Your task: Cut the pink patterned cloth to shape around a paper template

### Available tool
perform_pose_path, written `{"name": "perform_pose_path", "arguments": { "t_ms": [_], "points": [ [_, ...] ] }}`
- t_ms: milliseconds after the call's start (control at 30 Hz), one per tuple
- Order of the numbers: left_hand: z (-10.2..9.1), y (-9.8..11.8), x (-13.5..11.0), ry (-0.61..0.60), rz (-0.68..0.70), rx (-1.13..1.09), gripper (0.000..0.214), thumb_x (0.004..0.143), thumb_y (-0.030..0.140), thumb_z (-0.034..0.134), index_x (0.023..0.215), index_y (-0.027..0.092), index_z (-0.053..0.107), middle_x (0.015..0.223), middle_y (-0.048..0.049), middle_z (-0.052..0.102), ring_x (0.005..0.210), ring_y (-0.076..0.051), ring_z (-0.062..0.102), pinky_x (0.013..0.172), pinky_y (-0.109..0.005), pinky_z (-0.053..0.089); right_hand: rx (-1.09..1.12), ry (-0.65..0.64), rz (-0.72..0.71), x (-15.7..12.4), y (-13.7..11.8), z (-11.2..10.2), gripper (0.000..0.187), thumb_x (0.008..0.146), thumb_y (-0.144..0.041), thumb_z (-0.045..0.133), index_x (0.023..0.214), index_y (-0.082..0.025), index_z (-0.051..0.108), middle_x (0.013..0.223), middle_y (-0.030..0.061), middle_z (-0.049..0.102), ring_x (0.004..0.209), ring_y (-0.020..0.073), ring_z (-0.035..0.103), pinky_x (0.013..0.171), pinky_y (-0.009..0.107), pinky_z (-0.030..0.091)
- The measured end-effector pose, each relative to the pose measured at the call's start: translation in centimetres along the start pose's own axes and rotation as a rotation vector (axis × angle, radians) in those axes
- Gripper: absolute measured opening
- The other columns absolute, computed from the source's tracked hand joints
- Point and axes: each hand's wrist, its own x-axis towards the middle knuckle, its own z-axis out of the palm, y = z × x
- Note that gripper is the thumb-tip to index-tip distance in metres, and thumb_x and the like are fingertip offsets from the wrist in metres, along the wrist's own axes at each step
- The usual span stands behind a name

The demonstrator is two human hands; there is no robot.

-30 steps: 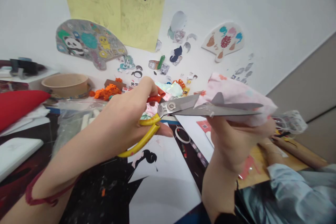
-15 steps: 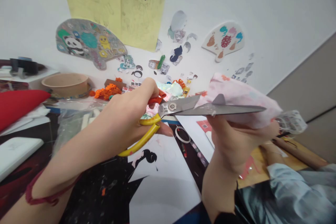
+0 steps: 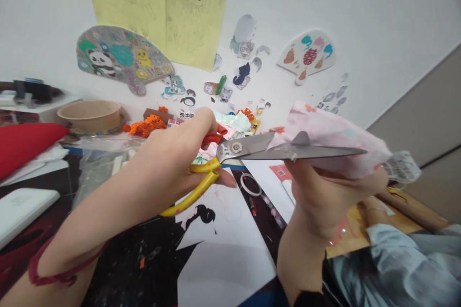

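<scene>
My left hand (image 3: pixel 180 148) is closed around the handles of a pair of scissors (image 3: pixel 248 146), one handle yellow and the other red-orange. Its blades stand apart and point to the right, with a piece of pale pink flowered cloth (image 3: pixel 331 134) between them. My right hand (image 3: pixel 324 187) grips this cloth from below, its thumb close under the lower blade; some of its fingers are hidden by the fabric. Beneath my hands, white paper (image 3: pixel 223 268) lies on the dark table, with a black-haired paper figure (image 3: pixel 201 216) on it.
More patterned cloth (image 3: pixel 234 122) and orange pieces (image 3: pixel 147 125) are heaped at the wall. A beige bowl (image 3: pixel 90 117), a plastic bag (image 3: pixel 93 172) and a white box-like object (image 3: pixel 25 211) stand left. Tape (image 3: pixel 251 185) lies mid-table. At right sits another person in a pale sleeve (image 3: pixel 403 254).
My right hand and the cloth have shifted slightly to the right. My left hand and the scissors are almost where they were, with the blades still apart.
</scene>
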Motion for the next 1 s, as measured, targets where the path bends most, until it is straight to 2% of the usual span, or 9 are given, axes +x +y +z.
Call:
{"name": "perform_pose_path", "arguments": {
  "t_ms": [167, 267, 333, 433, 533, 667, 800, 900, 1000],
  "points": [
    [-0.6, 0.9, 0.0, -0.036, -0.019, 0.040, 0.021, 0.089, 0.030, 0.059, 0.099, 0.021, 0.042, 0.102, -0.0076, 0.068, 0.088, -0.024, 0.065, 0.075, -0.033, 0.047, -0.013, -0.003, 0.044, 0.1, -0.7, -0.1, 0.039, 0.061, -0.017, 0.091, 0.093, -0.040, 0.084, 0.078, -0.0001, 0.080, 0.069, 0.0284, 0.078, 0.066, 0.045, 0.068],
    [-0.6, 0.6, -0.1, -0.043, -0.010, 0.061, 0.015, 0.092, 0.028, 0.054, 0.101, 0.021, 0.044, 0.102, -0.0071, 0.069, 0.089, -0.023, 0.065, 0.075, -0.032, 0.046, 0.011, 0.001, 0.036, 0.2, -0.7, 0.1, 0.039, 0.063, -0.018, 0.089, 0.096, -0.039, 0.084, 0.083, -0.0007, 0.082, 0.080, 0.0286, 0.080, 0.067, 0.041, 0.069],
    [-0.5, 0.3, -0.1, -0.016, 0.020, 0.052, 0.020, 0.090, 0.030, 0.059, 0.101, 0.023, 0.044, 0.101, -0.0056, 0.069, 0.085, -0.021, 0.065, 0.072, -0.032, 0.046, 0.030, 0.016, 0.025, 0.2, -0.6, 0.2, 0.037, 0.063, -0.018, 0.090, 0.093, -0.039, 0.084, 0.089, -0.0015, 0.083, 0.087, 0.0277, 0.079, 0.067, 0.039, 0.069],
    [-0.4, 0.0, -0.2, -0.004, 0.033, 0.020, 0.030, 0.086, 0.033, 0.065, 0.104, 0.024, 0.043, 0.103, -0.0044, 0.069, 0.084, -0.021, 0.067, 0.071, -0.032, 0.047, 0.017, 0.000, 0.030, 0.2, -0.5, 0.0, 0.038, 0.060, -0.018, 0.091, 0.090, -0.040, 0.084, 0.081, -0.0033, 0.080, 0.074, 0.0237, 0.076, 0.066, 0.038, 0.068],
    [-0.5, 0.5, -0.2, -0.042, -0.031, 0.044, 0.032, 0.087, 0.028, 0.063, 0.110, 0.023, 0.041, 0.109, -0.0059, 0.069, 0.090, -0.024, 0.068, 0.073, -0.034, 0.047, 0.008, 0.005, 0.037, 0.1, -0.3, -0.2, 0.037, 0.061, -0.019, 0.091, 0.088, -0.043, 0.083, 0.073, -0.0046, 0.077, 0.062, 0.0204, 0.070, 0.062, 0.037, 0.066],
    [-0.6, 1.2, -0.1, -0.042, -0.050, 0.052, 0.033, 0.089, 0.028, 0.063, 0.112, 0.022, 0.041, 0.108, -0.0061, 0.067, 0.087, -0.024, 0.065, 0.072, -0.033, 0.045, 0.044, -0.030, 0.066, -0.1, -0.2, -0.2, 0.046, 0.061, -0.015, 0.091, 0.091, -0.047, 0.081, 0.077, -0.0070, 0.078, 0.065, 0.0196, 0.072, 0.064, 0.036, 0.066],
    [-0.5, 1.2, 0.1, -0.037, -0.064, 0.002, 0.033, 0.086, 0.028, 0.066, 0.108, 0.023, 0.042, 0.107, -0.0044, 0.065, 0.087, -0.023, 0.064, 0.074, -0.032, 0.043, 0.061, -0.026, 0.116, -0.1, -0.5, -0.1, 0.038, 0.063, -0.016, 0.091, 0.088, -0.043, 0.083, 0.085, -0.0048, 0.082, 0.070, 0.0234, 0.076, 0.068, 0.039, 0.066],
    [-0.2, 0.4, 0.2, 0.005, -0.066, -0.049, 0.035, 0.083, 0.031, 0.070, 0.104, 0.024, 0.043, 0.097, -0.0021, 0.064, 0.079, -0.021, 0.061, 0.072, -0.033, 0.041, 0.082, -0.030, 0.171, 0.0, -0.9, -0.1, 0.039, 0.065, -0.017, 0.090, 0.090, -0.046, 0.082, 0.095, -0.0047, 0.083, 0.074, 0.0267, 0.078, 0.071, 0.042, 0.065],
    [0.2, -1.1, 0.2, 0.073, -0.054, -0.089, 0.045, 0.076, 0.043, 0.079, 0.099, 0.025, 0.045, 0.081, 0.0006, 0.060, 0.064, -0.018, 0.052, 0.069, -0.035, 0.039, 0.133, -0.055, 0.221, 0.2, -1.5, -0.2, 0.036, 0.072, -0.018, 0.088, 0.093, -0.048, 0.082, 0.088, -0.0045, 0.083, 0.078, 0.0253, 0.079, 0.074, 0.039, 0.065]
  ]
}}
